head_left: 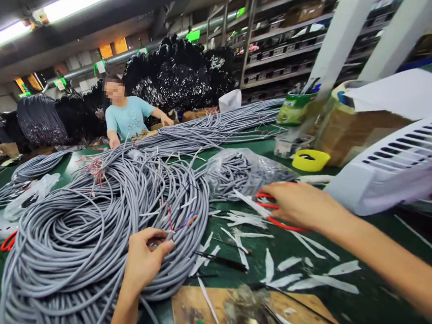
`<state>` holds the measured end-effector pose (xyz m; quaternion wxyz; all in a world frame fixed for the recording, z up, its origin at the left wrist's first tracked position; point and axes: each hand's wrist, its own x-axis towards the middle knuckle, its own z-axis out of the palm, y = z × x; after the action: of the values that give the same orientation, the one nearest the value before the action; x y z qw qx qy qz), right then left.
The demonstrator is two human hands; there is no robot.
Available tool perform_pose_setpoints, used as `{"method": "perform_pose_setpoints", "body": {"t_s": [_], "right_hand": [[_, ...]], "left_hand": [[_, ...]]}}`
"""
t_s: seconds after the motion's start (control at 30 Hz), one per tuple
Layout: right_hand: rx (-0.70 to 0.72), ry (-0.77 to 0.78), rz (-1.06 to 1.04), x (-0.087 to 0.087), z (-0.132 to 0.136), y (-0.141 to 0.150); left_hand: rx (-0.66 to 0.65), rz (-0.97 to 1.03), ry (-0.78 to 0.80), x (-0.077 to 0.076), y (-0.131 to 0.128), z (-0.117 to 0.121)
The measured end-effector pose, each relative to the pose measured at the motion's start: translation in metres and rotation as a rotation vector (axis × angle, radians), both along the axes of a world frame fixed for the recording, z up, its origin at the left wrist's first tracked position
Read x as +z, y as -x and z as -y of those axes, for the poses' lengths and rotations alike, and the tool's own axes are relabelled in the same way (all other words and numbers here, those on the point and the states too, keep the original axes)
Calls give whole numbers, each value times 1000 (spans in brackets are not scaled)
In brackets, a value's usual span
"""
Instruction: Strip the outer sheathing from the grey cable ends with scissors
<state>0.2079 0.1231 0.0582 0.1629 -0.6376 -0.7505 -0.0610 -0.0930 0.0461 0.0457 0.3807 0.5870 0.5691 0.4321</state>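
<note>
My left hand [146, 257] pinches the end of a grey cable [171, 235], from which thin red, blue and orange wires fan out. Beneath and beyond it lies a big coil of grey cables [79, 230]. Off to the right, my right hand [303, 207] is closed around red-handled scissors [288, 225]; their red loops show around the fingers. A pale strip [248, 202] sticks out to the left of that hand, over scattered white strips [248, 220] on the green table [253, 254]. A slim dark tool resembling tweezers [225, 261] lies between the hands.
A stained wooden board [194, 307] holds a metallic object partly wrapped in film [254, 323]. Bagged grey cable pieces [234, 171], yellow tape [311, 160] and a white slotted casing [399, 159] stand beyond. Across the table, a co-worker in light blue [126, 118] handles cables.
</note>
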Motion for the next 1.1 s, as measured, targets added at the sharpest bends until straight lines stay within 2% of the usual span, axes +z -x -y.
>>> {"method": "perform_pose_setpoints", "body": {"t_s": [0.1, 0.17, 0.3, 0.33, 0.4, 0.47, 0.57, 0.87, 1.0, 1.1], "right_hand": [[35, 39, 46, 13, -2, -1], [94, 30, 34, 14, 1, 11], [292, 40, -106, -2, 10, 53], [383, 51, -251, -8, 12, 64], [479, 15, -441, -19, 15, 81], [545, -16, -553, -26, 17, 91], [623, -11, -601, -29, 20, 98], [710, 47, -596, -29, 26, 106], [683, 47, -605, -33, 24, 101], [678, 32, -607, -38, 24, 99]], "left_hand": [[5, -11, -1, 1, -1, 1], [9, -5, 8, 1, -1, 1], [-21, 45, 25, 2, 1, 2], [-30, 62, 22, 2, 2, 2], [-36, 90, 12, 3, 2, 2], [-34, 107, 3, 2, 3, 2], [-26, 108, -3, 1, 3, 3], [-96, 42, -22, 5, -1, 5], [-61, -4, -32, 5, 1, 6], [-87, -20, -28, 4, 2, 6]]}}
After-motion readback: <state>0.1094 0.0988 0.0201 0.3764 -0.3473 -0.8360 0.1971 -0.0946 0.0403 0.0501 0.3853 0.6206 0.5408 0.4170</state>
